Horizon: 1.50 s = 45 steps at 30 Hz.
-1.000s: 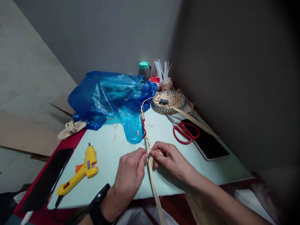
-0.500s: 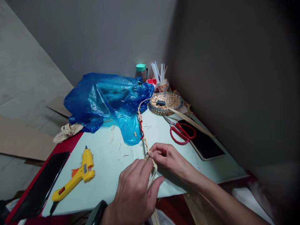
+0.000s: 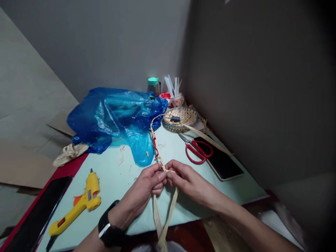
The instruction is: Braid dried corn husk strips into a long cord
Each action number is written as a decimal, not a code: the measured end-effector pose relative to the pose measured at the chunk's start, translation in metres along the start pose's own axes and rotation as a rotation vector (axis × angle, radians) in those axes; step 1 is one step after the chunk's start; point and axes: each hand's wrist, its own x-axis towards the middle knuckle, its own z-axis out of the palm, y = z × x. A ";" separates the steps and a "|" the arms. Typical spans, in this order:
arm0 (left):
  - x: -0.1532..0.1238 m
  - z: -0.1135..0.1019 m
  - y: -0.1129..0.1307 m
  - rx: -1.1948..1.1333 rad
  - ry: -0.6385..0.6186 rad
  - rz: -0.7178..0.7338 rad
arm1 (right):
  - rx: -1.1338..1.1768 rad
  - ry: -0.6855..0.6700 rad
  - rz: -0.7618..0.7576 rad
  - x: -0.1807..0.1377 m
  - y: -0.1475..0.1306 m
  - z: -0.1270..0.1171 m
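Observation:
A thin braided cord of pale natural fibre (image 3: 161, 161), with a red strand along part of it, runs from the woven basket (image 3: 181, 128) toward me. Its near end is pinched between the fingertips of my left hand (image 3: 151, 180) and my right hand (image 3: 185, 176), which almost touch. Two flat pale strips (image 3: 156, 215) hang from the hands over the table's front edge and cross lower down. A dark spool (image 3: 175, 119) lies inside the basket. My fingers hide the spot where the strips join the cord.
A yellow glue gun (image 3: 90, 196) lies at left, near a dark flat panel (image 3: 52, 199). Red-handled scissors (image 3: 196, 154) rest partly on a black phone (image 3: 223, 164) at right. A blue plastic bag (image 3: 110, 115), a green-lidded jar (image 3: 153, 84) and a patterned cup (image 3: 177, 100) stand behind.
My left hand has turned and closed on the cord beside my right hand, where it was palm down with its thumb apart. Two strips now hang below. The camera view has shifted slightly.

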 end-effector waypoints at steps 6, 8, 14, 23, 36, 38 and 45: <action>-0.002 -0.003 -0.007 0.050 0.126 0.000 | -0.245 0.032 -0.009 -0.006 -0.002 0.005; -0.002 -0.004 -0.008 0.084 0.169 0.012 | -0.312 0.016 -0.012 -0.007 -0.005 0.006; -0.005 -0.003 -0.008 0.233 0.250 0.042 | -0.517 -0.039 -0.012 -0.011 -0.018 -0.007; -0.008 0.006 -0.005 0.257 0.338 0.072 | -1.159 0.541 0.204 0.036 -0.004 -0.102; -0.003 0.007 -0.006 0.183 0.328 0.020 | -0.913 0.472 0.031 0.049 -0.001 -0.130; -0.002 0.008 -0.007 0.155 0.304 0.005 | -0.667 0.368 -0.024 0.042 -0.014 -0.123; -0.005 0.008 -0.007 0.143 0.214 0.063 | 0.326 -0.058 0.081 0.024 -0.024 -0.077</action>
